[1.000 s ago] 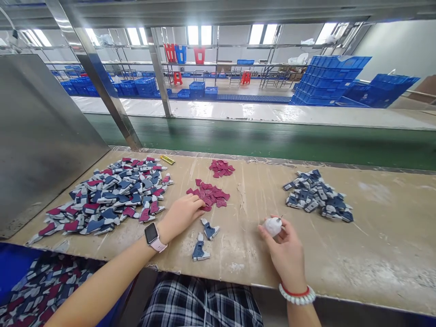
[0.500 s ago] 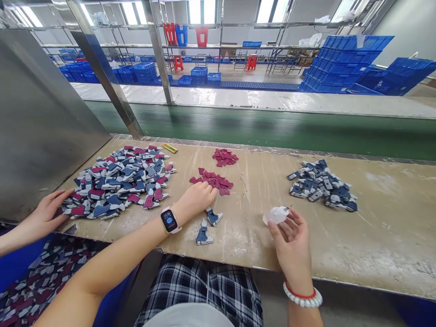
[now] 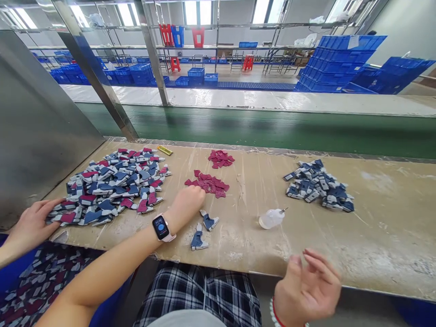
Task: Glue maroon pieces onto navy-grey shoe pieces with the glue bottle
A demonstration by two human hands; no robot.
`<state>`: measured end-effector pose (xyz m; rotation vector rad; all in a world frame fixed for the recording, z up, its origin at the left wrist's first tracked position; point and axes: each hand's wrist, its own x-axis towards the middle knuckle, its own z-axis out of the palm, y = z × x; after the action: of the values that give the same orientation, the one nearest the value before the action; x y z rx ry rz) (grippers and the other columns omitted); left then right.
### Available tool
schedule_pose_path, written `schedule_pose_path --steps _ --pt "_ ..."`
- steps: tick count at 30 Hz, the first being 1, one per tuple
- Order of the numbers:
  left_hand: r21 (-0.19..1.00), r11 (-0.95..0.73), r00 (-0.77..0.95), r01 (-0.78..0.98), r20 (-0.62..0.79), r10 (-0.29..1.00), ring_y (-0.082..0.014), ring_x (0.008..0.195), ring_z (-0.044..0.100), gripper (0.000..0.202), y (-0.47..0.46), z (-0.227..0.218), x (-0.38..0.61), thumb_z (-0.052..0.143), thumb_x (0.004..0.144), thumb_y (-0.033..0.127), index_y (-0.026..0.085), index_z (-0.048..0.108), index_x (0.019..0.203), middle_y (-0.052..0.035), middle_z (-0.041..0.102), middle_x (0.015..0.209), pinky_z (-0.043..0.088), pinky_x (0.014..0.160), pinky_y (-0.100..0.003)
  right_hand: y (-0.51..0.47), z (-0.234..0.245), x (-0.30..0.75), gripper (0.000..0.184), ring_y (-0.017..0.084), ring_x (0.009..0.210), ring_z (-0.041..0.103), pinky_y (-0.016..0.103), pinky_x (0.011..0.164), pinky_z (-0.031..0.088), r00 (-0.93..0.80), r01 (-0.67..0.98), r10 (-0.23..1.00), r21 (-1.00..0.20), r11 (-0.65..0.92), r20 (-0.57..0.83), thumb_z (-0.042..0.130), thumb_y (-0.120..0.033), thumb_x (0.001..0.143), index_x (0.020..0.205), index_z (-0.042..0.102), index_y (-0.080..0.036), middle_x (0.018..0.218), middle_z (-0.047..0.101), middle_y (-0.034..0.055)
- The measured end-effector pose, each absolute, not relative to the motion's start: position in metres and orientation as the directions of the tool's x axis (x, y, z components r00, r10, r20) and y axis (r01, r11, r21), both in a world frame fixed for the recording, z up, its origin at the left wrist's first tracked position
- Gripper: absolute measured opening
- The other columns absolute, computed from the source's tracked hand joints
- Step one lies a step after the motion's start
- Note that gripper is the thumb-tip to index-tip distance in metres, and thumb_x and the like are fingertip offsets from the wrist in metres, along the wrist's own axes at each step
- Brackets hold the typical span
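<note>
Rests curled left hand (image 3: 185, 203) on maroon pieces (image 3: 208, 184) left of bottle (image 3: 270, 219), grasp unclear | Holds right hand (image 3: 313, 286) loosely open, empty, nearer than bottle

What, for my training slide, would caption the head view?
Left hand at maroon pieces; right hand open, squeeze bottle lying apart on the bench.

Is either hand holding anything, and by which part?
Right hand holds nothing; the bottle lies apart. Left hand curls at the red pieces; grip unclear.
</note>
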<state>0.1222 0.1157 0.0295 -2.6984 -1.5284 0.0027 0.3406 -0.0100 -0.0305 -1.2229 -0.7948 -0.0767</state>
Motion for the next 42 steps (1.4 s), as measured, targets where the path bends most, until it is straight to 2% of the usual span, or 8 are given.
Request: schedule_pose_path --steps 4,8,10,15,21,26,32,42 --pt "0.177 -0.424 0.427 0.888 0.026 0.904 -0.0147 0.084 0.065 0.033 0.102 0.037 0.099 0.034 0.099 0.025 0.02 0.058 0.122 -0.0017 0.073 0.097 0.049 0.075 -0.025 -0.017 -0.025 0.324 0.016 0.023 0.085 0.06 0.045 0.078 0.051 0.524 0.532 0.533 -0.744 0.404 0.664 0.063 -0.008 0.08 0.083 0.063 -0.024 0.088 0.06 0.0043" --pt "0.782 -0.049 0.283 0.621 -0.166 0.945 -0.0146 0.088 0.068 0.037 0.075 0.038 0.085 0.047 0.094 0.037 0.027 0.055 0.128 0.0036 0.073 0.098 0.054 0.078 -0.025 -0.011 -0.017 0.308 0.017 0.018 0.083 0.061 0.034 0.071 0.052 0.192 0.508 0.771 -0.733 0.452 0.608 0.056 -0.006 0.084 0.086 0.064 -0.022 0.087 0.062 0.0039" --pt "0.89 0.13 0.242 0.438 -0.256 0.936 -0.0176 0.092 0.068 0.035 0.061 0.036 0.082 0.056 0.088 0.037 0.026 0.063 0.12 0.0028 0.073 0.099 0.055 0.085 -0.03 -0.005 -0.014 0.301 0.016 0.018 0.084 0.061 0.032 0.072 0.053 0.037 0.507 0.839 -0.734 0.452 0.543 0.056 -0.01 0.087 0.094 0.065 -0.021 0.089 0.063 0.0047" --pt "0.911 0.221 0.16 0.347 -0.29 0.944 -0.0201 0.092 0.069 0.041 0.031 0.027 0.071 0.068 0.079 0.036 0.021 0.066 0.117 -0.0035 0.074 0.102 0.056 0.088 -0.035 0.003 -0.019 0.289 0.026 0.022 0.088 0.062 0.039 0.076 0.053 -0.203 0.54 0.864 -0.683 0.491 0.461 0.064 -0.027 0.087 0.112 0.065 -0.022 0.096 0.067 0.0071" --pt "0.897 0.331 0.155 0.291 -0.386 0.909 -0.0185 0.08 0.07 0.045 0.015 0.02 0.075 0.073 0.072 0.029 0.022 0.067 0.117 -0.0019 0.074 0.093 0.058 0.077 -0.031 0.004 -0.028 0.282 0.015 0.02 0.079 0.061 0.039 0.074 0.047 -0.257 0.571 0.848 -0.635 0.521 0.464 0.06 -0.025 0.09 0.101 0.069 -0.021 0.085 0.068 0.0043" --pt "0.872 0.16 0.263 0.463 -0.307 0.915 -0.0159 0.079 0.063 0.037 0.023 0.016 0.076 0.069 0.079 0.034 0.029 0.068 0.115 0.0046 0.069 0.085 0.054 0.073 -0.027 0.004 -0.028 0.281 0.012 0.018 0.077 0.059 0.035 0.073 0.043 -0.245 0.576 0.857 -0.643 0.505 0.453 0.06 -0.019 0.089 0.096 0.069 -0.022 0.08 0.067 0.0023" --pt "0.841 -0.054 0.381 0.539 -0.186 0.906 -0.0127 0.07 0.055 0.033 0.037 0.01 0.07 0.076 0.074 0.035 0.026 0.071 0.106 0.0017 0.062 0.078 0.049 0.066 -0.024 0.005 -0.027 0.28 0.011 0.017 0.075 0.057 0.034 0.071 0.042 -0.244 0.584 0.854 -0.634 0.507 0.459 0.06 -0.021 0.09 0.095 0.069 -0.021 0.079 0.067 0.0018" --pt "0.741 -0.257 0.517 0.621 -0.141 0.845 -0.0133 0.077 0.06 0.033 0.044 0.013 0.072 0.066 0.085 0.032 0.031 0.066 0.118 0.0006 0.063 0.086 0.049 0.07 -0.024 0.006 -0.024 0.279 0.013 0.016 0.073 0.056 0.033 0.07 0.042 -0.24 0.61 0.859 -0.619 0.495 0.452 0.058 -0.022 0.091 0.097 0.07 -0.024 0.077 0.066 0.0013"
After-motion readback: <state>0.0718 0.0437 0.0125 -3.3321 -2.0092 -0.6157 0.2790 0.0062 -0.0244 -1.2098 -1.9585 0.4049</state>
